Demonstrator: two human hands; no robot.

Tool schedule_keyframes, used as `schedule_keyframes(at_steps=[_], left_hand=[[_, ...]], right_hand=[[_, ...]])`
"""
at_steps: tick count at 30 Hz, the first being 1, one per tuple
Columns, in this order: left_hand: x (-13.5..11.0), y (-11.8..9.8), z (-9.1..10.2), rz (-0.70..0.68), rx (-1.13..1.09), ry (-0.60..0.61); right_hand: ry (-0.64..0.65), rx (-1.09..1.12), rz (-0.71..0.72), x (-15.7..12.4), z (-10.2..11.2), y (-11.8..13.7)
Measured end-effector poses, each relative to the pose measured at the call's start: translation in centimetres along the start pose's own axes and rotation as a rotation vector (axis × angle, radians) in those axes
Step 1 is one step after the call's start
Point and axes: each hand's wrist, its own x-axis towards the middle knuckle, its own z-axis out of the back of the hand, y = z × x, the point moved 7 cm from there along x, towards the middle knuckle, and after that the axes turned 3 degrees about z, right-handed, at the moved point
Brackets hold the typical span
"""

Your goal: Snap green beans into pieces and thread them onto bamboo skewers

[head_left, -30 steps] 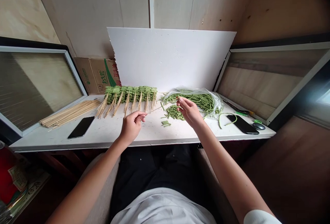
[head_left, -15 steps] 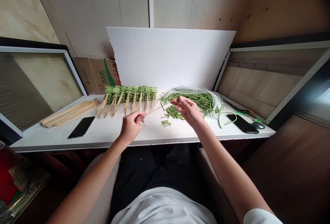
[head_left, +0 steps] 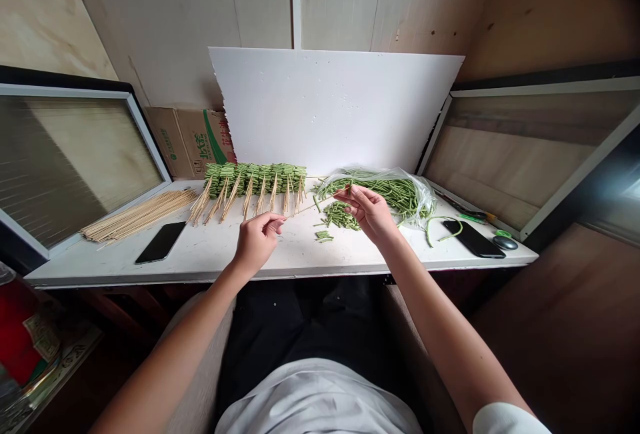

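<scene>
My left hand (head_left: 260,237) pinches the near end of a thin bamboo skewer (head_left: 313,207), which slants up to the right above the table. At its far end my right hand (head_left: 369,211) is closed on a short piece of green bean (head_left: 349,189), mostly covered by the fingers. Below the right hand lies a heap of cut green bean pieces (head_left: 340,216), with a few more pieces (head_left: 324,237) set side by side nearer to me. Behind them long green beans (head_left: 400,193) spill from a clear plastic bag (head_left: 425,197).
Stacked bean skewers (head_left: 255,181) stand at the back left, sticks toward me. Loose bamboo skewers (head_left: 140,216) and a phone (head_left: 160,243) lie left on the white table (head_left: 200,264). Another phone (head_left: 473,239) and a mouse (head_left: 505,243) are at right. A white foam board (head_left: 340,114) leans behind.
Both hands stay nearly in place on the skewer and the bean piece. The whole view has shifted slightly; nothing on the table has visibly moved.
</scene>
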Motion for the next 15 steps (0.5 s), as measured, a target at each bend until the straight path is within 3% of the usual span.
schedule_keyframes(at_steps=[7,15], left_hand=[[0.0,-0.1,0.1,-0.016,0.034,-0.003],[0.0,-1.2,1.2,-0.107,0.190,-0.077]], right_hand=[[-0.007,0.022,0.012,0.0,0.0,0.1],[-0.032,-0.123,0.050,-0.1,0.8,1.1]])
